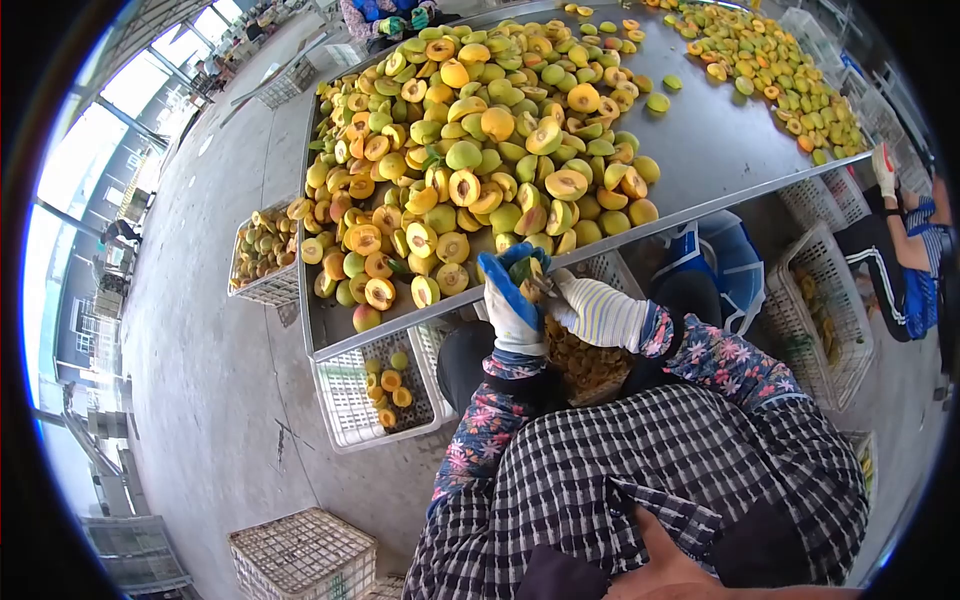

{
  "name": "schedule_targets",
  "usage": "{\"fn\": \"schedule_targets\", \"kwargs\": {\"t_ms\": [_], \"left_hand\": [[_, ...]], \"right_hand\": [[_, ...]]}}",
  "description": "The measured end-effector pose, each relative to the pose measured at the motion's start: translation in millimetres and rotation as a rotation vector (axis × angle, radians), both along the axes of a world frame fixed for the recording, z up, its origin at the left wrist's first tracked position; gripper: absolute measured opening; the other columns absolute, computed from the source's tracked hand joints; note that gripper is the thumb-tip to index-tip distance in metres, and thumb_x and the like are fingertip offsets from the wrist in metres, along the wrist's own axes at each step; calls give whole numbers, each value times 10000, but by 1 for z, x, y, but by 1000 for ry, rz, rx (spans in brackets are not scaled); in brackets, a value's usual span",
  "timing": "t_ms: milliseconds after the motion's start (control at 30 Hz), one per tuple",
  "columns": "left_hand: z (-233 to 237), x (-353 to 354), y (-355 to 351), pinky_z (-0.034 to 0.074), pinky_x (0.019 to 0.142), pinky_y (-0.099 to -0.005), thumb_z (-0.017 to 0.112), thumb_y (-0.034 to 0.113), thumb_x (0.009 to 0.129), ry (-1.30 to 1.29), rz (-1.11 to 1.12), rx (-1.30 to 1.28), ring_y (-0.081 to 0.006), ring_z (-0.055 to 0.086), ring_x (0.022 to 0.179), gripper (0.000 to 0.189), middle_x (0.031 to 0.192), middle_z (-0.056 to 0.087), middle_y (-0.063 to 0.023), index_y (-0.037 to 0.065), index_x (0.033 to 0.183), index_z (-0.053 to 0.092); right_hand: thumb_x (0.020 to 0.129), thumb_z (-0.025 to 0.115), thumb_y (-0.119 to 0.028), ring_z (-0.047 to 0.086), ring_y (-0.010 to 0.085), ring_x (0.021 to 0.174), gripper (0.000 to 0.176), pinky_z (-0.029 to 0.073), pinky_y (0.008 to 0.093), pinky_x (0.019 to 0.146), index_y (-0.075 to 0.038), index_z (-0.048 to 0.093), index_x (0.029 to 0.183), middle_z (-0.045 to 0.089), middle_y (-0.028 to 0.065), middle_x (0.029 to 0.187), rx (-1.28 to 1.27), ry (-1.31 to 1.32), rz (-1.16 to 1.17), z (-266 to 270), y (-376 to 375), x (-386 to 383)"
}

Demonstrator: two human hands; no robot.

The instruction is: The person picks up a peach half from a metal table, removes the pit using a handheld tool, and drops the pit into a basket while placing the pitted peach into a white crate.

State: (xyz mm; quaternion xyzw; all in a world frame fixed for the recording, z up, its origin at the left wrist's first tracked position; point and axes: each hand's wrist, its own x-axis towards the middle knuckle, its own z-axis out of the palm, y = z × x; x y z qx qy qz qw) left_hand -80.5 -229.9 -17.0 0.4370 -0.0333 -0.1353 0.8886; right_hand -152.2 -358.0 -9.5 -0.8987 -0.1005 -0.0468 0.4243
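My left hand (515,302), in a white glove with blue-coated fingers, is closed around a greenish peach piece (524,268) at the front edge of the metal table (700,170). My right hand (600,312), in a striped white glove, is closed and meets the fruit from the right. What its fingers hold, perhaps a small tool, is too small to make out. Just beyond my hands lies a large heap of peaches (480,150), many halved with pits showing. Below my hands is a container of brownish scraps (585,362).
A white crate with peach halves (385,400) stands under the table's left corner. Another fruit crate (268,255) is farther left. Blue bin (728,265) and crate (825,310) stand right. A co-worker (905,250) sits right. Someone's bare hand (665,565) touches my checked garment.
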Motion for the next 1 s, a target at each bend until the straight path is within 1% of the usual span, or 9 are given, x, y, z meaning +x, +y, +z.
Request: {"fn": "schedule_targets", "kwargs": {"t_ms": [133,267,367,467,533,633,800,867,1000], "left_hand": [[-7,1,16,579,793,-412,394,523,1023,-678,79,810,-295,683,795,586,900,683,-170,-38,1100,546],[-34,25,17,576,767,-310,484,262,1020,193,-320,-10,-226,710,853,391,989,718,-115,-42,1267,479],[-66,29,18,580,735,-305,480,234,1007,-93,-205,245,-226,717,837,376,976,729,-107,-49,1255,487],[-67,40,21,576,724,-310,461,207,1008,-324,-303,497,-219,724,817,347,942,741,-92,-36,1254,496],[-89,51,21,573,723,-317,458,196,1009,-445,-351,581,-220,726,806,332,927,745,-86,-26,1251,504],[-37,37,21,569,716,-330,429,287,1036,-261,-435,383,-233,722,791,362,907,738,-103,-26,1132,584],[-4,18,13,572,728,-343,375,439,1054,119,-390,113,-261,709,749,577,831,706,-150,-72,967,629],[-18,21,10,577,723,-361,394,458,1046,-147,-329,264,-267,701,731,597,818,697,-159,-86,959,625],[-11,19,4,587,693,-385,423,456,1038,-178,-387,309,-277,689,699,567,815,689,-159,-70,980,624]], "right_hand": [[951,572,-188,653,398,789,307,508,461,672,18,487,1162,647,234,832,-328,239,51,24,-2,-8],[959,574,-194,651,337,842,275,501,403,742,-4,509,1146,642,189,883,-59,341,90,-7,-1,-6],[989,539,-214,618,272,919,259,470,360,836,-48,519,1187,631,145,995,462,698,-13,39,14,-10],[1028,505,-302,554,149,738,272,449,276,688,-99,569,1198,595,21,872,30,43,171,-30,-3,-3],[1028,514,-337,533,112,592,286,438,243,542,-96,587,1164,578,-11,750,182,152,163,-17,-2,-8],[1022,512,-380,496,115,494,305,385,241,438,-91,591,1080,535,3,670,841,910,28,43,6,-14],[1012,498,-465,417,87,417,367,328,241,375,-106,537,944,458,-29,607,1097,1061,96,28,-4,-14],[1007,517,-434,428,76,427,323,331,236,368,-121,504,930,458,-31,611,1306,1160,165,21,-11,-13],[1008,512,-374,437,78,431,253,328,229,365,-127,500,956,460,-30,615,752,874,-53,48,7,-21]]}}
